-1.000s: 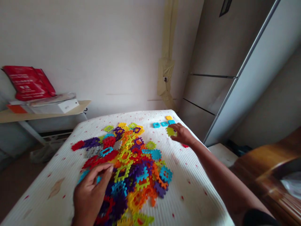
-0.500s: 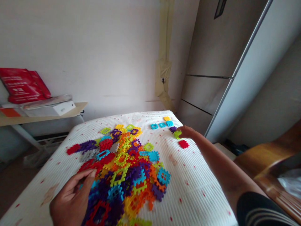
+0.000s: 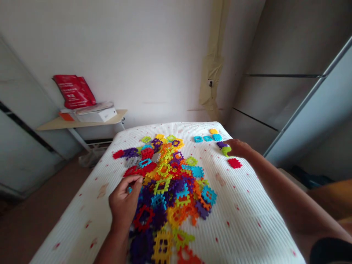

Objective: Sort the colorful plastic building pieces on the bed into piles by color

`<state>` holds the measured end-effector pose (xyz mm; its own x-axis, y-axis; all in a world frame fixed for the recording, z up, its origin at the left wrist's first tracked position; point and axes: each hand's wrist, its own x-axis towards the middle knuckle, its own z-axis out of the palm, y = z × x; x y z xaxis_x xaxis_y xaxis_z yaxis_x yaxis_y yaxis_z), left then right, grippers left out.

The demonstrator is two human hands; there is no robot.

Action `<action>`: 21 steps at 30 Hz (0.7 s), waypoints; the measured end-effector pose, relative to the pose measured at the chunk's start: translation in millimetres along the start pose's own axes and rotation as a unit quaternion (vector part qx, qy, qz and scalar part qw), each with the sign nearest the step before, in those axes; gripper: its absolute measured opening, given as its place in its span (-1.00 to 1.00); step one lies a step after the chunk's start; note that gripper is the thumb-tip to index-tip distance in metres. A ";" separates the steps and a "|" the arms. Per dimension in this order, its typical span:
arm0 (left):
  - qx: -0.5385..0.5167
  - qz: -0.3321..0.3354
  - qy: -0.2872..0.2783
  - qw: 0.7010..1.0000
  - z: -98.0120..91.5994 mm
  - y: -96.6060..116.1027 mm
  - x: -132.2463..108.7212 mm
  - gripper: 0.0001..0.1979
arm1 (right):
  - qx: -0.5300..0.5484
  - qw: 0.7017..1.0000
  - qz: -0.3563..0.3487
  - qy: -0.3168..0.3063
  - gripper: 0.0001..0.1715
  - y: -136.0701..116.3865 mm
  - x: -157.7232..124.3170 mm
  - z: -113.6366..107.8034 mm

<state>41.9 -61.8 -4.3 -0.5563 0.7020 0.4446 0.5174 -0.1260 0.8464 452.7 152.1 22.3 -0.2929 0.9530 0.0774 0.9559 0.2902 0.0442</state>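
Observation:
My left hand [image 3: 125, 200] hovers at the left side of a heap of notched plastic building pieces [image 3: 162, 187]. Its thumb and forefinger tips meet, and no piece shows between them. At the right of the table, my right hand [image 3: 238, 146] pinches a lime-green notched piece [image 3: 226, 151] low over the cloth. That piece is right against a purple piece [image 3: 222, 145]. A red piece [image 3: 234, 163] lies just nearer to me. Beyond the hand are blue pieces [image 3: 208, 138] in a row, with a yellow piece [image 3: 213, 131] touching the end one. My right fingertips are partly hidden.
A white ribbed cloth [image 3: 220, 227] with red spots covers the table. Behind it stand a pale wall [image 3: 165, 66] and a grey cabinet [image 3: 264, 99] on the right. A side table [image 3: 55, 124] at the left bears a white box [image 3: 101, 115] and a red bag [image 3: 74, 91].
The view has swung left and tilted, so everything appears shifted to the right. The right hand stays at the green piece beside the purple one; the left hand stays by the heap.

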 end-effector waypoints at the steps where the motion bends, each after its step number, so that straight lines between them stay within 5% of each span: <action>1: 0.004 0.014 -0.009 1.000 0.5 0.3 -1.1 -0.82 | 0.005 1.000 -0.012 0.027 -0.36 -6.7 -3.9 -1.2; 5: 0.026 0.096 -0.100 0.990 5.2 10.1 -5.9 -0.89 | 0.071 0.988 -0.099 0.097 -0.54 -50.3 -24.7 1.3; 10: 0.105 0.232 -0.245 0.935 11.4 20.3 -9.6 -0.89 | 0.156 0.966 -0.179 0.099 -0.66 -101.9 -39.3 20.8; 14: 0.155 0.267 -0.243 0.920 15.3 12.4 -10.2 -0.86 | 0.161 0.971 -0.158 0.076 -0.69 -117.9 -38.2 38.6; 21: 0.125 0.259 -0.200 0.937 17.7 7.9 -8.8 -0.83 | 0.150 0.968 -0.169 0.108 -0.75 -123.9 -39.4 56.7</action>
<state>62.4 -56.5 -6.7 0.0730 0.8050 0.5888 0.8147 -0.3887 0.4304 346.9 83.5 -42.7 -0.5559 0.7685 0.3169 0.7581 0.6251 -0.1860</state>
